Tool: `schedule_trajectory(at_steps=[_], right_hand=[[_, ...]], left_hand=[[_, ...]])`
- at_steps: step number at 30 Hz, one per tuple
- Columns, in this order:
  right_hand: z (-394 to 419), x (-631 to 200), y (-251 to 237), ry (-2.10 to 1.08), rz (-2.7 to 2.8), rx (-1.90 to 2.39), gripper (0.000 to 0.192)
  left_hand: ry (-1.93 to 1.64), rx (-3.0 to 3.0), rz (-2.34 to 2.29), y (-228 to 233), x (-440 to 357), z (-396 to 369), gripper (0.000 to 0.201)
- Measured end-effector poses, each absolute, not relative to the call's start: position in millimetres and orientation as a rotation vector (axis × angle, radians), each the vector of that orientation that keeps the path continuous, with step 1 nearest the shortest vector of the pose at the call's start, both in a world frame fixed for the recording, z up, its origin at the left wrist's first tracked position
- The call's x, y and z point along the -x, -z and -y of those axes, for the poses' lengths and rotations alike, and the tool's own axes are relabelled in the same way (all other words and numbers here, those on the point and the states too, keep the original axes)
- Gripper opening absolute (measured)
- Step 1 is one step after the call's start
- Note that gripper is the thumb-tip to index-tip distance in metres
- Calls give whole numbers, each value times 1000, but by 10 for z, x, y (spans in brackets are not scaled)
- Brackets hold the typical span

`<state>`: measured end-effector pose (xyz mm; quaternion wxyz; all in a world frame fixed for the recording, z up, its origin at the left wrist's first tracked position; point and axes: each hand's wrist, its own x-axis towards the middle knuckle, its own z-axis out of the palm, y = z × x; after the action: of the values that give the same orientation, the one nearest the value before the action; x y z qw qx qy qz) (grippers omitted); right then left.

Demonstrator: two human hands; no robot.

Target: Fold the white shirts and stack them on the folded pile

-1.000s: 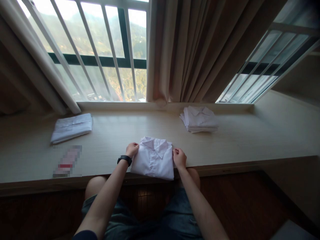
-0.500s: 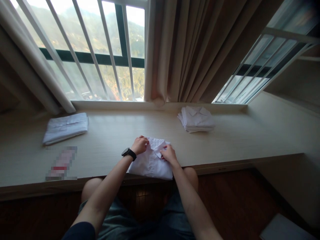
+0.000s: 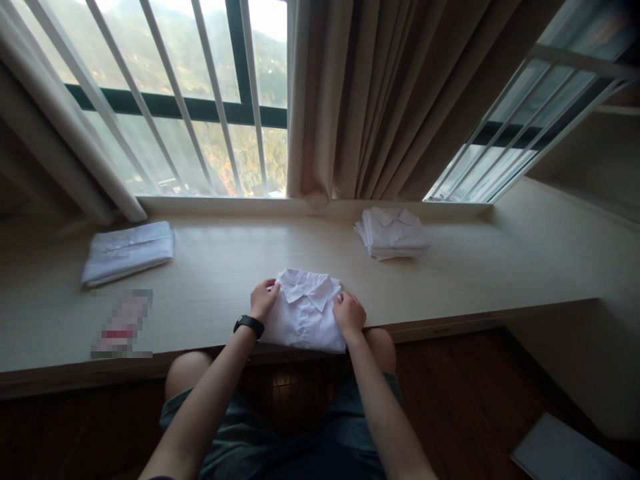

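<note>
A folded white shirt (image 3: 305, 317) lies collar-up at the desk's front edge, its collar pointing toward the window and its button strip running down the middle. My left hand (image 3: 263, 298), with a black watch on the wrist, has its fingers closed on the shirt's left edge beside the collar. On the opposite side, my right hand (image 3: 349, 312) grips the right edge near the collar tip. Both collar points lie flat.
On the desk (image 3: 215, 253), a stack of folded white shirts (image 3: 393, 233) sits at the back right. Folded white cloth (image 3: 129, 252) lies at the left, with a blurred-out flat object (image 3: 123, 323) in front. Barred windows and curtains (image 3: 380, 100) stand behind.
Both hands have moved apart from the collar to the shirt's two sides. The collar now shows fully, with its points spread flat.
</note>
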<state>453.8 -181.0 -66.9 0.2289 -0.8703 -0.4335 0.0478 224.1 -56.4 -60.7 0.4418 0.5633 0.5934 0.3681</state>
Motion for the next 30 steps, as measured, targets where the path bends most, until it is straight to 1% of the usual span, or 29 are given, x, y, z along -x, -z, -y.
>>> schedule_trajectory(at_steps=[6, 11, 13, 17, 22, 24, 27, 30], right_hand=[[1656, -4647, 629, -180, 1275, 2408, 26], [1598, -4721, 642, -258, 1152, 2368, 29], [1556, -4740, 651, -303, 1129, 2346, 27], [1442, -4828, 672, -386, 1090, 2205, 14], [1347, -4935, 753, -455, 996, 2054, 14], [1360, -4944, 815, -484, 935, 1981, 19], [1425, -4955, 922, -504, 828, 1907, 27], [1487, -4987, 1011, -496, 731, 1888, 30]], left_hand=[[-905, -1142, -1420, 605, -2182, 423, 34], [-882, -1159, -1420, 609, -2093, 410, 39], [-863, -1203, -1430, 617, -2102, 393, 37], [-831, -1269, -1467, 648, -2142, 337, 30], [-791, -1292, -1515, 686, -2171, 265, 23], [-806, -1287, -1500, 690, -2191, 255, 27], [-818, -1264, -1408, 697, -2230, 274, 41], [-762, -1233, -1351, 730, -2253, 314, 49]])
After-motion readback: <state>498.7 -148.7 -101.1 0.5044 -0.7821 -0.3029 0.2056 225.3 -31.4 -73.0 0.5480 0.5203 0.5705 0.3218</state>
